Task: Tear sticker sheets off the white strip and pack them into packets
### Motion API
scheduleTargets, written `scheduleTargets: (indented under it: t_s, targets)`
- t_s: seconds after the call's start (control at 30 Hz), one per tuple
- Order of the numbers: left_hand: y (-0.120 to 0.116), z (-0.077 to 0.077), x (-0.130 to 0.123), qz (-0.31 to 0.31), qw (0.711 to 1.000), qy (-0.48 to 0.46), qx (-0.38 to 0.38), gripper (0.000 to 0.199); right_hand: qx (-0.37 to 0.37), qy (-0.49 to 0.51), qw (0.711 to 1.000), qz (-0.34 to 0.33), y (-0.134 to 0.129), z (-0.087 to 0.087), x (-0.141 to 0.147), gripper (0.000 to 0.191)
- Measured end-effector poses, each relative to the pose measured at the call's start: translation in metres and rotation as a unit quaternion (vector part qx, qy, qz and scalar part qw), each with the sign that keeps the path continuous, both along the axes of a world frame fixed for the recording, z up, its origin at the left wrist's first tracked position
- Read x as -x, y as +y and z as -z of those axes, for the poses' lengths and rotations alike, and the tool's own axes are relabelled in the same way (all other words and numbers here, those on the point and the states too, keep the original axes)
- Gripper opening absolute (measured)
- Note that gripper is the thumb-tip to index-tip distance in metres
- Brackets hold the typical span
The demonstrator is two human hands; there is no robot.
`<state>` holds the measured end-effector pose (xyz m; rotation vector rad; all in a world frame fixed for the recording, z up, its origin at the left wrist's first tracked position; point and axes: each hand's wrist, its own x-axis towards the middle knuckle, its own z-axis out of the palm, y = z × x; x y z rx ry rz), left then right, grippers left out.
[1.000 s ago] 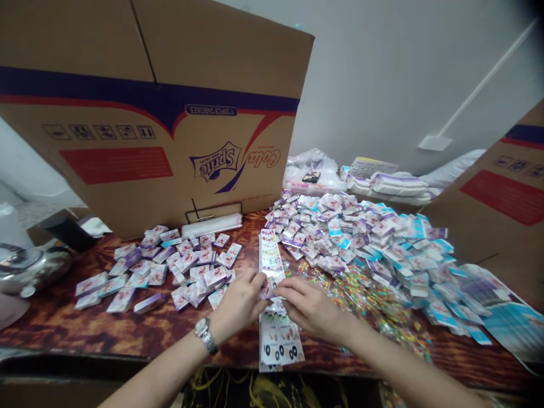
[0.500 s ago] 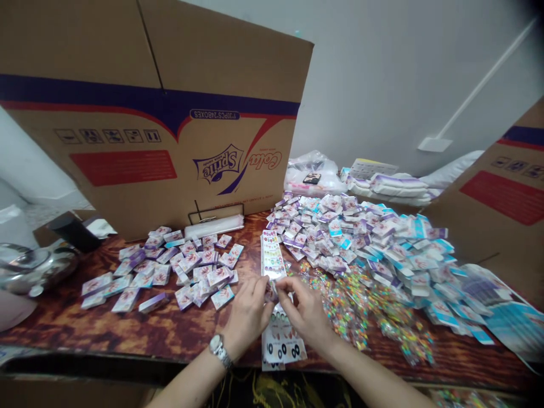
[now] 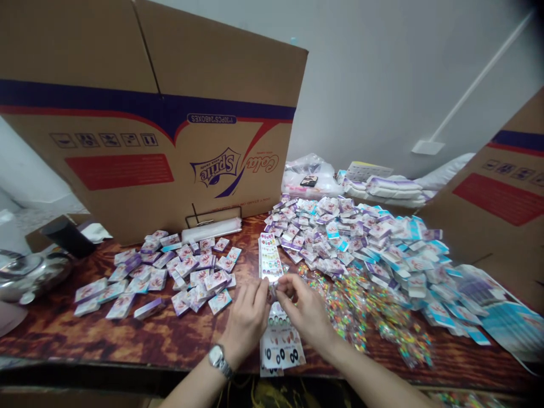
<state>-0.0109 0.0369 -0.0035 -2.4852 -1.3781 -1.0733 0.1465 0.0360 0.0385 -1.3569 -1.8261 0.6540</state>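
My left hand [image 3: 247,315], with a silver watch [image 3: 220,360] at the wrist, and my right hand [image 3: 305,310] meet at the middle front of the table. Between their closed fingertips is a small box [image 3: 272,290], mostly covered by the fingers. Beneath and beyond the hands lies a strip of sticker sheets [image 3: 270,255] with coloured prints. More sheets with black oval prints [image 3: 283,354] lie nearer the table's front edge. To the right of my right hand spread small clear packets of coloured candy [image 3: 352,306].
Small white-purple boxes [image 3: 199,266] lie on the left of the patterned table [image 3: 178,334]. A large heap of boxes [image 3: 365,232] fills the right. Cartons [image 3: 170,136] stand behind and at right [image 3: 505,209]; a black cylinder [image 3: 68,237] is far left.
The camera view has shifted slightly. Both hands remain together over the strip, with the small box still between their fingertips.
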Motion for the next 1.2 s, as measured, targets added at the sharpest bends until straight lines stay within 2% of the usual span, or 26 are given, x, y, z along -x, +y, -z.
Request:
scheduleTargets:
  t_s: [0.13,0.2,0.3,0.47,0.6,0.73,0.83,0.9,1.0,1.1,1.2]
  targets:
    - [0.002,0.006,0.001,0.004,0.998,0.036,-0.048,0.041,0.031,-0.010,0.999,-0.015,0.004,-0.001,0.001,0.018]
    - [0.002,0.008,0.001,0.006,0.998,0.044,-0.046,0.040,0.036,-0.031,0.998,-0.031,0.006,0.000,0.000,0.021]
    - [-0.002,0.007,0.000,0.000,0.999,0.039,-0.002,0.039,0.035,-0.036,0.998,-0.044,0.007,0.002,-0.002,0.022]
    - [-0.008,0.005,0.001,0.017,0.997,-0.012,0.079,0.044,0.047,0.033,0.997,-0.058,0.007,0.009,-0.005,0.020]
    - [-0.007,0.004,0.003,0.033,0.994,-0.040,0.091,0.047,0.071,0.084,0.993,-0.054,0.008,0.014,-0.003,0.018]
    - [-0.006,0.005,0.003,0.041,0.997,-0.017,0.056,0.050,0.046,0.019,0.997,-0.064,0.007,0.006,-0.002,0.010]
    - [-0.007,0.007,0.004,0.060,0.996,-0.001,0.061,0.051,0.039,-0.038,0.995,-0.084,0.006,-0.003,-0.003,0.007]
    - [-0.009,0.008,0.004,0.063,0.996,-0.003,0.067,0.051,0.028,-0.053,0.995,-0.076,0.009,-0.004,-0.005,0.011]
    - [-0.010,0.009,0.003,0.062,0.996,-0.006,0.068,0.049,0.043,-0.048,0.997,-0.050,0.018,0.003,-0.009,0.025]
    - [-0.012,0.007,0.001,0.069,0.994,-0.015,0.077,0.044,0.103,-0.001,0.992,-0.072,0.023,0.012,-0.013,0.033]
    - [-0.013,0.004,0.002,0.075,0.991,-0.057,0.093,0.040,0.087,0.028,0.992,-0.092,0.016,0.012,-0.016,0.031]
